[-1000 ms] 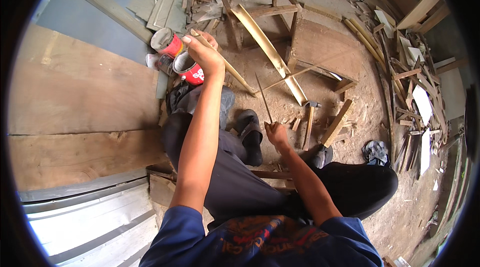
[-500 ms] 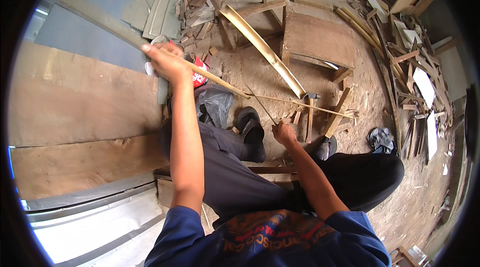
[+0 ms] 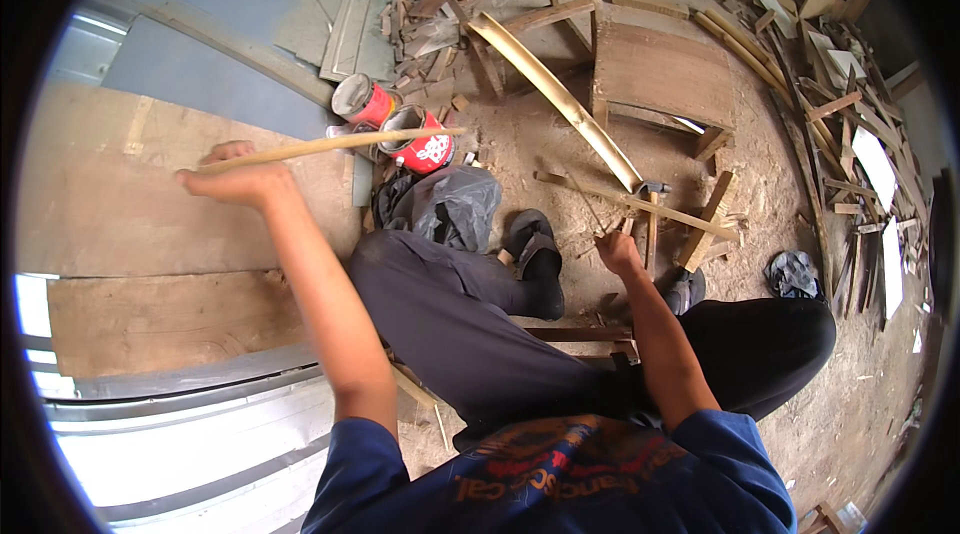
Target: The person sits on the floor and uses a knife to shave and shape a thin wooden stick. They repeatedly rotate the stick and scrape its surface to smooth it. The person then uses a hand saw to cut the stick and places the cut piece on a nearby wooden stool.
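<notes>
My left hand (image 3: pixel 235 174) is out to the left over a plywood sheet, its fingers wrapped round the near end of a long, slightly bowed bamboo strip (image 3: pixel 345 141). The strip's far end reaches rightward past the red cans. My right hand (image 3: pixel 620 252) is closed low in front of me on a thin-bladed knife (image 3: pixel 584 199), whose blade points up and left. Behind the knife, a second bamboo strip (image 3: pixel 665 209) slants down to the right, its right part over a wooden block (image 3: pixel 708 224). A hammer (image 3: pixel 652 234) is beside my right hand.
Two red cans (image 3: pixel 362 102) and a dark plastic bag (image 3: pixel 450 204) sit by my left knee. A split bamboo length (image 3: pixel 555 104) leans toward the hammer, near a wooden frame with a panel (image 3: pixel 660 69). Scrap wood (image 3: pixel 830 134) is heaped along the right. Plywood (image 3: pixel 180 224) lies at left.
My left hand has swung left and down with its bamboo strip, which is now apart from the other strip. My right hand still grips the knife in nearly the same place.
</notes>
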`<state>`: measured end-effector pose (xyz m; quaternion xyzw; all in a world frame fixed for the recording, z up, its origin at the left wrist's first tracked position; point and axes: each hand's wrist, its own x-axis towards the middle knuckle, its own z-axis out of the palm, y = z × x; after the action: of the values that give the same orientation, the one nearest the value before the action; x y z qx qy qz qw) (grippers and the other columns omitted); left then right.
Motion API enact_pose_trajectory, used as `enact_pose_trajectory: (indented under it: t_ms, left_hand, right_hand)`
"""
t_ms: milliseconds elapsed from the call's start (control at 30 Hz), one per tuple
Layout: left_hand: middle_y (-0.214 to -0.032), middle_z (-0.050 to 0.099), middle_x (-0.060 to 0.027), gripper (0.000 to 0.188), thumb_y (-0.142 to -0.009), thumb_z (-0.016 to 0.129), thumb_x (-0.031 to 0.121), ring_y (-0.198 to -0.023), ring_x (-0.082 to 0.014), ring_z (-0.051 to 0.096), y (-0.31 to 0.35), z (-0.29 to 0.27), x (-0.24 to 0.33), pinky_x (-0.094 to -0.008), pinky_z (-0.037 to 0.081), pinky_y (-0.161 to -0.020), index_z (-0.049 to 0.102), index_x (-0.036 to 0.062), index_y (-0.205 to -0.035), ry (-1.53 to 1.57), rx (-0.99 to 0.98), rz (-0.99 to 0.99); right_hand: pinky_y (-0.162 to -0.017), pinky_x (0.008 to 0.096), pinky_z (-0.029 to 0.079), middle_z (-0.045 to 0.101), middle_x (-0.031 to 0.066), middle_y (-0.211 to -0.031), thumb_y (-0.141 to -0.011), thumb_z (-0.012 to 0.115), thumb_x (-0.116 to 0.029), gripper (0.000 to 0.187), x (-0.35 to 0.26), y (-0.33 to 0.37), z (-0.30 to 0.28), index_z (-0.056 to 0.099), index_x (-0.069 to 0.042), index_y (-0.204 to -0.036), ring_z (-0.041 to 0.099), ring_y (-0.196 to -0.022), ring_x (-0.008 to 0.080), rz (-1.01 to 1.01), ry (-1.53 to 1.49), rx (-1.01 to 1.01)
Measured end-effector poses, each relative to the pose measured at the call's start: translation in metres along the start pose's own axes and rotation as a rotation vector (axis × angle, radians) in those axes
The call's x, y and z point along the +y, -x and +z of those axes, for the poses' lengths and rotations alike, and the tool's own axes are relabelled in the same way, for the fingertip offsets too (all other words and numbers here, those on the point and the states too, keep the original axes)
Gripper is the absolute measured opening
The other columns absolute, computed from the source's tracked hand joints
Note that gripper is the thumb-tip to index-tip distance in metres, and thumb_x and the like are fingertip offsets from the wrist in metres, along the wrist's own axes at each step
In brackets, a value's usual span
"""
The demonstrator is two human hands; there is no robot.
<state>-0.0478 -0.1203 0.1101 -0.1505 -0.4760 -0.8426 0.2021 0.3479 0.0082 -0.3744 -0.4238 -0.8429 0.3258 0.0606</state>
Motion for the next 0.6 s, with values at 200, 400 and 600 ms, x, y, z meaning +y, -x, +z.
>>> enact_pose_trajectory:
  t_ms: [200, 400, 600]
  left_hand:
    - [-0.062, 0.031, -0.0013, 0.055, -0.095, 0.028, 0.061, -0.063, -0.0171, 0.034, 0.022, -0.028, -0.043, -0.0342, 0.034, -0.065, 0.027, 0.0137, -0.068, -0.042, 0.181, -0.242]
    - [-0.080, 0.041, -0.0085, 0.052, -0.093, 0.034, 0.057, -0.073, -0.0219, 0.042, 0.029, -0.035, -0.087, -0.0401, 0.040, -0.071, 0.037, 0.0066, -0.080, 0.007, 0.425, -0.345]
    - [-0.112, 0.053, -0.0239, 0.051, -0.086, 0.052, 0.031, -0.104, -0.0347, 0.055, 0.022, -0.123, -0.190, -0.0439, 0.048, -0.083, 0.048, -0.0111, -0.115, -0.350, 0.415, -0.439]
  right_hand:
    - [-0.064, 0.0477, 0.050, 0.061, 0.0237, -0.073, -0.089, 0.064, -0.035, 0.041, 0.012, 0.004, -0.003, 0.062, 0.000, -0.068, 0.061, -0.077, 0.0446, 0.110, -0.168, 0.167]
    - [-0.068, 0.0467, 0.051, 0.064, 0.0233, -0.079, -0.088, 0.064, -0.039, 0.041, -0.002, 0.010, -0.026, 0.065, -0.001, -0.073, 0.062, -0.080, 0.0439, 0.085, -0.066, 0.119]
    - [-0.067, 0.0472, 0.051, 0.064, 0.0234, -0.079, -0.088, 0.062, -0.039, 0.041, -0.020, 0.009, -0.036, 0.065, 0.000, -0.074, 0.062, -0.081, 0.0433, 0.070, -0.043, 0.062]
